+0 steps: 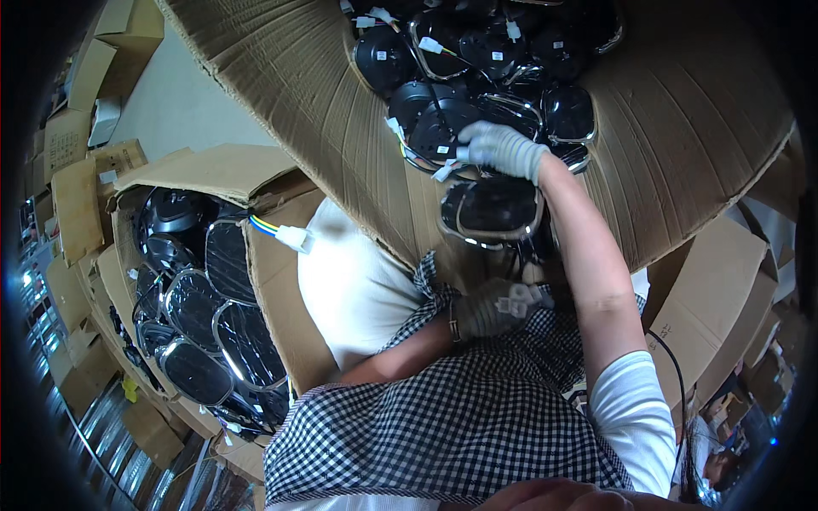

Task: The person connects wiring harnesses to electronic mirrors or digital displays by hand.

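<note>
My right hand [504,152], in a grey knit glove, reaches into a large cardboard box [682,128]. Its fingers curl at a black round housing [434,128] among wires and a white plug; what they grip is partly hidden. Below it, near my lap, a black instrument panel [494,209] with a glossy face and chrome rim is tilted up. My gloved left hand [481,311] is closed behind that panel, on a white connector [517,300]. Its fingertips are partly in shadow.
More black gauge units [498,51] with wires and white plugs fill the large box. To the left stands an open carton [273,255] packed with similar units [196,302]; a wired plug [292,238] hangs over its edge. Another carton [707,298] stands at right.
</note>
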Motion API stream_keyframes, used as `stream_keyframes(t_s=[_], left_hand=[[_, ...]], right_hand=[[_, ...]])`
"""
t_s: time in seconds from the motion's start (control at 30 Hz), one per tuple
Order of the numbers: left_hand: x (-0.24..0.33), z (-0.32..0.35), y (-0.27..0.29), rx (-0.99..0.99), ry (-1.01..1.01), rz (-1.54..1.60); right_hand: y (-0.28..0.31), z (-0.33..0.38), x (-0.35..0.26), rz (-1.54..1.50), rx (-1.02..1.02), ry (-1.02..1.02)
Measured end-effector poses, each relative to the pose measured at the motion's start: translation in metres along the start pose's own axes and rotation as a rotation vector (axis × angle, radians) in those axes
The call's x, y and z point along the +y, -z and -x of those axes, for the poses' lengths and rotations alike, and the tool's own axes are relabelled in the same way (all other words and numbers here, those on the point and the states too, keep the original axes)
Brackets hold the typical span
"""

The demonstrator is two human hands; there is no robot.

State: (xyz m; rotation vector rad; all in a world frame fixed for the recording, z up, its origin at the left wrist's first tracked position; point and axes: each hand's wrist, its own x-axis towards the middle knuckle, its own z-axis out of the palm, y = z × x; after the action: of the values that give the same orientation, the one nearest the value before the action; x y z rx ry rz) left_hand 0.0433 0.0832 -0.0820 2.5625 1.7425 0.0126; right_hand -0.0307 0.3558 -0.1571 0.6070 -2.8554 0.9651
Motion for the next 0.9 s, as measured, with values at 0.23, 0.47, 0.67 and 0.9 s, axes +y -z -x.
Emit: stream_keyframes(t_s=[0.23,0.47,0.67,0.9], left_hand=[[0.025,0.001,-0.034,0.813,0.254,-0.202],[-0.029,-0.009,0.046,0.404,0.477,1.024],[-0.04,-0.011,0.065,0.757,0.992,1.765],[-0.027,-0.014,0.06,0.349,0.409,2.36]], right_hand=[[-0.008,-0.033,-0.057,0.092,-0.444,-0.857],[0.069,0.024,-0.14,0.074,0.37,-0.806],[0.08,0.029,-0.25,0.138,0.09,-0.822],[0.032,0.069,-0.299,-0.334,0.554,-0.848]])
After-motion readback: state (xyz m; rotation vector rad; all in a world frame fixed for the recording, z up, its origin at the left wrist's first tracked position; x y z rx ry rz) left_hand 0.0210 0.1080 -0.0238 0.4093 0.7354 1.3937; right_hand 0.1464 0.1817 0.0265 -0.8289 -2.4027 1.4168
